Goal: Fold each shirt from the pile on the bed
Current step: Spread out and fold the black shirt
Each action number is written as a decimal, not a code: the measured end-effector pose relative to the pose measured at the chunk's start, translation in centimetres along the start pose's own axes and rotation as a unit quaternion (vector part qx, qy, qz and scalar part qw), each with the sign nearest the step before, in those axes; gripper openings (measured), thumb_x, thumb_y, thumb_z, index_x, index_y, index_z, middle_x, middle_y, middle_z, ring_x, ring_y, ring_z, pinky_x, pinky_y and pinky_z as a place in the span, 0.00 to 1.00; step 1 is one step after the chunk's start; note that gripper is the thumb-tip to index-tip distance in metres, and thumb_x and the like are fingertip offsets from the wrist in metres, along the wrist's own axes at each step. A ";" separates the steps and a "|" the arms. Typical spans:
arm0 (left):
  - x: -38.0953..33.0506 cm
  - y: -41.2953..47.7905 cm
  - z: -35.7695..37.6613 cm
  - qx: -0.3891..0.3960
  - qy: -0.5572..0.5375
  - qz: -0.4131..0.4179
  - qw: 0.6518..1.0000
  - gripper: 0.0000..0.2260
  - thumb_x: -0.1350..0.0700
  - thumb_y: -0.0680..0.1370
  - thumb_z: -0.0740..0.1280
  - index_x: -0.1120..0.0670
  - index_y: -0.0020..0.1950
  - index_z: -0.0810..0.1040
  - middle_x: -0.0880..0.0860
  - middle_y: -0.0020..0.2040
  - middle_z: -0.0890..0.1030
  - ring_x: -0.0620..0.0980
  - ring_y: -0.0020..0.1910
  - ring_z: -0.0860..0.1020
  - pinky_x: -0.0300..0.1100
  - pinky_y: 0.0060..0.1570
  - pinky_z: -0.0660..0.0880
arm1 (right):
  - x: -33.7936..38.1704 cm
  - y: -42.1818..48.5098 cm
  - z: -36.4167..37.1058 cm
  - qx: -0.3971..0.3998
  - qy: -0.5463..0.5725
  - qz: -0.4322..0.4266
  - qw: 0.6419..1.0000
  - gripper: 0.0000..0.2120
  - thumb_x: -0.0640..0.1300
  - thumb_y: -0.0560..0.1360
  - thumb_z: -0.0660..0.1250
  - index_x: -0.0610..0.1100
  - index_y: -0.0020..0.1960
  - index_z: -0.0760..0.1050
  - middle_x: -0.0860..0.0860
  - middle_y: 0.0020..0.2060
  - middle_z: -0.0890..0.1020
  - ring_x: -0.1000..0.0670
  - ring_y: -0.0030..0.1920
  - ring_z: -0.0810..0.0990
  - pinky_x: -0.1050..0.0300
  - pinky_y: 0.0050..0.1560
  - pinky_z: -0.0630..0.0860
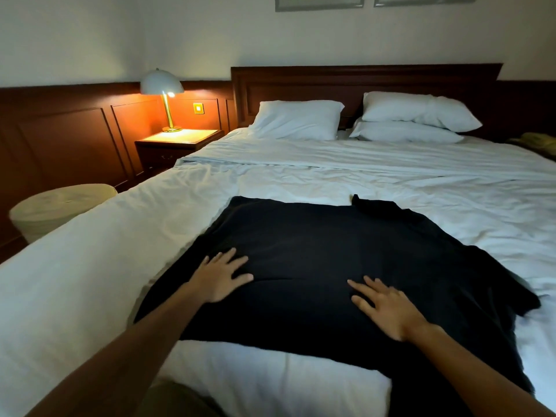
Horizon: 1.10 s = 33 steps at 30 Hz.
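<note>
White bed (90, 281): black shirt (331, 251) spread flat, three pillows (296, 119) at headboard

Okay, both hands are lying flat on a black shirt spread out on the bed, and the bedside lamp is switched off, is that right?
Not quite. The bedside lamp is switched on, lighting the nightstand, as the head view shows. The rest stands: the left hand and the right hand lie flat on the black shirt spread out on the bed.
</note>
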<state>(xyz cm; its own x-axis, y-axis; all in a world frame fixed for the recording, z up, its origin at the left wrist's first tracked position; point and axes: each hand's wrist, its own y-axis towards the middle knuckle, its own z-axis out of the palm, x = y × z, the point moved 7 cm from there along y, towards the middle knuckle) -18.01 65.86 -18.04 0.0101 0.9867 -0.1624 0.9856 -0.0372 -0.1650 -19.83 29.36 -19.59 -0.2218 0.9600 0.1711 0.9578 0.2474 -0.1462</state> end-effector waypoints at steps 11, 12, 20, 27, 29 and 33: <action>3.7 14.6 0.8 0.060 -0.031 -0.156 0.985 0.41 0.24 0.75 0.44 0.44 0.81 0.37 0.57 0.80 0.33 0.63 0.79 0.34 0.62 0.75 0.34 | -3.5 15.8 -3.3 -0.067 -0.003 0.033 0.997 0.24 0.60 0.82 0.52 0.59 0.77 0.60 0.52 0.78 0.59 0.48 0.79 0.54 0.47 0.74 0.58; 4.4 16.5 0.5 0.040 -0.041 -0.151 0.987 0.40 0.25 0.76 0.44 0.43 0.81 0.37 0.57 0.80 0.32 0.62 0.79 0.34 0.62 0.75 0.34 | -3.9 17.5 -3.2 -0.062 -0.007 0.035 0.997 0.24 0.60 0.83 0.51 0.60 0.78 0.57 0.52 0.79 0.56 0.48 0.79 0.50 0.46 0.75 0.56; 5.5 31.3 -3.8 -0.143 -0.044 -0.057 0.987 0.30 0.32 0.78 0.58 0.38 0.79 0.58 0.53 0.83 0.48 0.59 0.81 0.43 0.64 0.75 0.42 | -15.1 29.3 -8.0 -0.152 -0.037 0.190 0.969 0.29 0.52 0.81 0.58 0.51 0.79 0.56 0.40 0.72 0.66 0.37 0.70 0.66 0.42 0.65 0.68; 5.5 36.0 -6.1 -0.192 0.037 -0.039 0.980 0.12 0.45 0.80 0.66 0.47 0.61 0.78 0.54 0.72 0.67 0.58 0.76 0.57 0.66 0.74 0.42 | -19.9 35.8 -11.6 -0.225 -0.003 0.214 0.951 0.35 0.54 0.80 0.62 0.54 0.80 0.48 0.39 0.79 0.45 0.32 0.76 0.53 0.34 0.70 0.60; 4.5 35.6 -5.7 -0.223 0.011 -0.061 0.973 0.11 0.48 0.80 0.66 0.49 0.61 0.77 0.56 0.74 0.65 0.59 0.76 0.57 0.66 0.74 0.41 | -18.4 35.5 -12.2 -0.296 -0.026 0.174 0.939 0.30 0.55 0.78 0.64 0.51 0.77 0.60 0.38 0.71 0.63 0.34 0.68 0.67 0.37 0.65 0.69; -1.4 33.6 -3.4 -0.279 -0.054 0.064 0.957 0.23 0.38 0.78 0.58 0.47 0.68 0.73 0.55 0.75 0.65 0.56 0.78 0.58 0.61 0.77 0.47 | -15.8 37.1 -9.0 -0.122 -0.005 0.105 0.987 0.27 0.64 0.78 0.60 0.55 0.73 0.63 0.43 0.64 0.76 0.39 0.63 0.75 0.44 0.59 0.74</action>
<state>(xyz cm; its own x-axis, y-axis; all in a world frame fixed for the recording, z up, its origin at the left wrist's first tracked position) 15.63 63.79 -20.03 0.1481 0.9565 -0.2515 0.9147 -0.0357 0.4026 20.83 22.18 -18.96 -0.0151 0.9881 0.1530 0.9981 0.0056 0.0619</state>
